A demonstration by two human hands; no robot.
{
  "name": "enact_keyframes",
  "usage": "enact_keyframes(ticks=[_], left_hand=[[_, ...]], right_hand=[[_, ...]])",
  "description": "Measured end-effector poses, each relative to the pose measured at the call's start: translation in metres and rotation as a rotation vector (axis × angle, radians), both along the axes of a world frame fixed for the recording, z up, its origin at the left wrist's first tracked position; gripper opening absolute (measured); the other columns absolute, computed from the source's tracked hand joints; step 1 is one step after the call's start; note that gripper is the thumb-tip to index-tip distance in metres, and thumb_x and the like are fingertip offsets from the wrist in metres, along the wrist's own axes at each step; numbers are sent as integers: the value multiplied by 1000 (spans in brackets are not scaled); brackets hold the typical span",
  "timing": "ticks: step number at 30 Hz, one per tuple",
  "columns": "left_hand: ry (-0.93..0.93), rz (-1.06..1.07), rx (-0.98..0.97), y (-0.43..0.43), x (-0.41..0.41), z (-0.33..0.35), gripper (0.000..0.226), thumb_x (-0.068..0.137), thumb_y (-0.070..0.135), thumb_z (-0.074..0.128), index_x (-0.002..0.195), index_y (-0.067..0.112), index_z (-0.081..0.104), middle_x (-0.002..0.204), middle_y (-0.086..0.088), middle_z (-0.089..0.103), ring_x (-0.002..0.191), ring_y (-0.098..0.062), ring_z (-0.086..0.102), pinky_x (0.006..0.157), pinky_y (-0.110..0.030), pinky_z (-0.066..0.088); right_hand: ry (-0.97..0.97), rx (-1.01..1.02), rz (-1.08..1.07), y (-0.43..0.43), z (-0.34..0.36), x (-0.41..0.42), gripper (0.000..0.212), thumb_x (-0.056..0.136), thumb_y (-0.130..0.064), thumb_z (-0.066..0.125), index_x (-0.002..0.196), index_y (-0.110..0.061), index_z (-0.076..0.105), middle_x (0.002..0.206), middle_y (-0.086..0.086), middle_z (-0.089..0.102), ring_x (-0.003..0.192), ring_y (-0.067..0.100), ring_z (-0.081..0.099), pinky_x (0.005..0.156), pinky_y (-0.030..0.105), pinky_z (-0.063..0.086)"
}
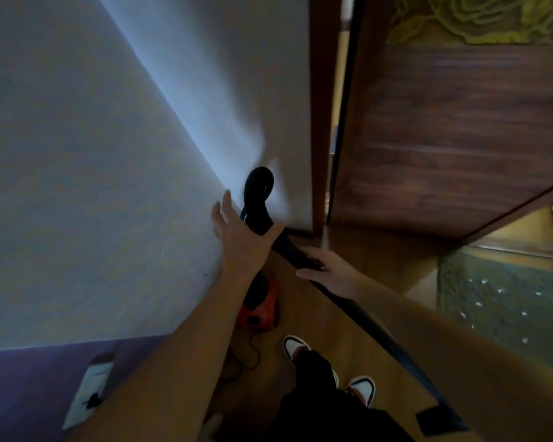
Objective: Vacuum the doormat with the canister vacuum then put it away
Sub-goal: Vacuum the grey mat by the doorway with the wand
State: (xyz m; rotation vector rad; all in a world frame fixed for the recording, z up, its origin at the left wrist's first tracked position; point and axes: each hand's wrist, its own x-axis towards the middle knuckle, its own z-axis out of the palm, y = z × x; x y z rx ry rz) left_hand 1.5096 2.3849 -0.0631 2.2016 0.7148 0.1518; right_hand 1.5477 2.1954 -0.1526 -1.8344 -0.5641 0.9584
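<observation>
Pale wall (pixel 93 154) fills the left side of the view, with a purple band low down that carries a white socket (pixel 88 393) with a dark plug in it. A dark wooden door (pixel 460 138) stands on the right above a wooden floor (pixel 380 250). The doormat (pixel 505 301), grey-green with pale flecks, lies on the floor at the right edge, well apart from the machine. The canister vacuum (pixel 259 309), red and black, sits on the floor at the foot of the wall, partly hidden behind the left forearm, and a thin black cord (pixel 251 352) trails from it toward the viewer. Its black hose (pixel 259 186) arches upward in a loop against the wall. The wand (pixel 364 320) is a long black tube whose axis runs diagonally, its far end up by the hose near the corner of wall and door frame and its near end down at the lower right, where a dark rectangular piece shows; blur keeps me from telling what that piece is. The left hand (pixel 240 231) is spread wide with straight fingers, its thumb lying across the hose where hose meets wand, and it grips nothing. The right hand (pixel 326 266) holds the wand near its upper end, fingers on the far side and thumb on the near side. White, red and black shoes (pixel 296 347) stand on the floor between the vacuum and the wand.
</observation>
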Motion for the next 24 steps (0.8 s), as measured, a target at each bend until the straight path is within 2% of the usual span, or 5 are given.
enact_keyframes(ticks=[4,7,11,14,24], left_hand=[[-122,-595,574,-19,5,-7,53,92,49,50,142,30,50,158,-8,30,149,-28,19,120,-55,6],[-36,-888,555,-41,10,-5,31,101,33,44,116,27,70,119,1,70,126,-23,52,121,-52,12],[176,-1183,678,-84,6,10,33,105,36,39,117,31,69,104,10,72,86,-13,60,98,-33,38],[427,-1208,502,-115,0,16,37,96,57,47,116,32,66,84,10,64,68,-7,54,67,-27,44],[885,-1279,-82,-203,-22,-22,28,93,47,60,86,20,59,68,1,59,59,-18,59,65,-38,51]], right_hand=[[-10,-24,4,-45,6,-12,29,100,-35,59,127,-40,50,88,-14,61,70,-4,60,63,14,45],[-27,-24,13,-78,12,-17,20,99,-40,60,120,-39,56,82,-14,60,65,-5,58,62,16,41],[-7,-62,-17,-123,12,-30,5,98,-38,62,98,-43,61,81,-8,63,64,1,58,64,22,42],[-8,-72,-50,-155,13,-42,7,97,-36,64,104,-37,67,87,0,68,70,13,61,65,24,43],[-122,-243,-18,-233,14,-78,24,97,-45,60,117,-31,63,95,-11,64,86,14,60,73,33,44]])
